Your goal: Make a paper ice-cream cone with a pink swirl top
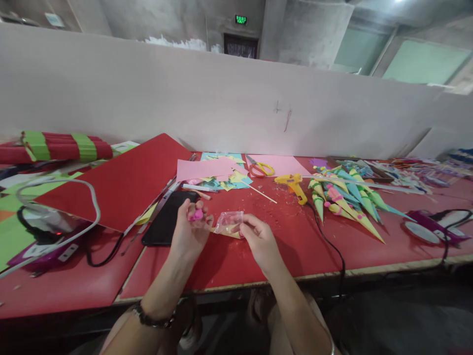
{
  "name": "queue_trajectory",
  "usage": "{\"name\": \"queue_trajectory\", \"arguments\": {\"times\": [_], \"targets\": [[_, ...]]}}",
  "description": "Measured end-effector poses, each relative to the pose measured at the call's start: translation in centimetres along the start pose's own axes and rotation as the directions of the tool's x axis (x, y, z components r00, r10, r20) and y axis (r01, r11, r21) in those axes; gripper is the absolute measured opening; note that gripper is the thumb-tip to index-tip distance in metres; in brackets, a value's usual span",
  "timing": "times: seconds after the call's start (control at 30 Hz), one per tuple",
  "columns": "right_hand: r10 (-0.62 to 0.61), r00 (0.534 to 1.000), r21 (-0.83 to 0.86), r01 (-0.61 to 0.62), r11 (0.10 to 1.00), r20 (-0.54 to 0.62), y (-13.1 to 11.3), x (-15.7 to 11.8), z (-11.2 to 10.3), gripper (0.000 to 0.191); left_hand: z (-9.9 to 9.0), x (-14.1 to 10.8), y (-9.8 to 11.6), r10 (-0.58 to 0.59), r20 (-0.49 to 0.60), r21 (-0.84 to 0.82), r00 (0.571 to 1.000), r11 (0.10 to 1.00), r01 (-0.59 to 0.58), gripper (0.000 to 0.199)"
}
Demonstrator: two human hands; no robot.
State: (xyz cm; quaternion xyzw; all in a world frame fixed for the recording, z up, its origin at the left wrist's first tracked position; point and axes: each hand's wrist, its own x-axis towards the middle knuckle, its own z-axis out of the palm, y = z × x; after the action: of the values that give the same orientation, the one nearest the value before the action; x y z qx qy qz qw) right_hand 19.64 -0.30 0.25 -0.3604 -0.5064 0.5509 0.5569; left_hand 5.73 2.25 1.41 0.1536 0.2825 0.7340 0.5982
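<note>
Over the red table (295, 256), my left hand (192, 231) is palm up with its fingers curled round a small bright pink piece (198, 214). My right hand (260, 241) pinches the right edge of a small clear plastic bag (228, 222) between thumb and fingers. The bag lies between my two hands. Below it rests a pale yellow paper cone (231, 233), with a pink bit near its right end, partly hidden by the bag and my right fingers.
A yellow glue gun (293, 186) with a black cord lies right of centre, beside a pile of paper cones (343, 195). Scissors (260, 168), pink paper (203, 169), a thin stick (260, 191) and a black tablet (168, 219) lie around. Power strips (55, 246) sit at left and right.
</note>
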Motion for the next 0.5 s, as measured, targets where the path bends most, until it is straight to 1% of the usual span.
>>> {"name": "queue_trajectory", "arguments": {"times": [0.07, 0.2, 0.23, 0.37, 0.5], "targets": [[0.007, 1.000, -0.006, -0.007, 1.000, 0.010, 0.15, 0.00, 0.05, 0.020, 0.06, -0.18, 0.13, -0.013, 0.003, -0.006, 1.000, 1.000, 0.013, 0.030], [0.011, 1.000, -0.020, -0.011, 1.000, 0.024, 0.64, 0.00, 0.12, 0.019, 0.41, -0.55, 0.27, -0.039, 0.038, -0.013, 0.999, 0.999, 0.040, 0.009], [0.007, 1.000, -0.020, -0.007, 1.000, 0.024, 0.71, 0.00, 0.13, 0.019, 0.48, -0.58, 0.27, -0.044, 0.051, -0.018, 0.998, 0.999, 0.045, 0.008], [0.005, 1.000, -0.008, -0.005, 1.000, 0.019, 0.51, 0.00, 0.19, 0.019, 0.58, -0.47, 0.18, -0.067, 0.093, -0.033, 0.993, 0.997, 0.070, 0.015], [-0.026, 1.000, -0.014, 0.025, 1.000, -0.007, 0.14, 0.06, 0.15, 0.019, 0.56, -0.33, 0.03, -0.074, 0.089, -0.043, 0.993, 0.996, 0.079, 0.021]]}}
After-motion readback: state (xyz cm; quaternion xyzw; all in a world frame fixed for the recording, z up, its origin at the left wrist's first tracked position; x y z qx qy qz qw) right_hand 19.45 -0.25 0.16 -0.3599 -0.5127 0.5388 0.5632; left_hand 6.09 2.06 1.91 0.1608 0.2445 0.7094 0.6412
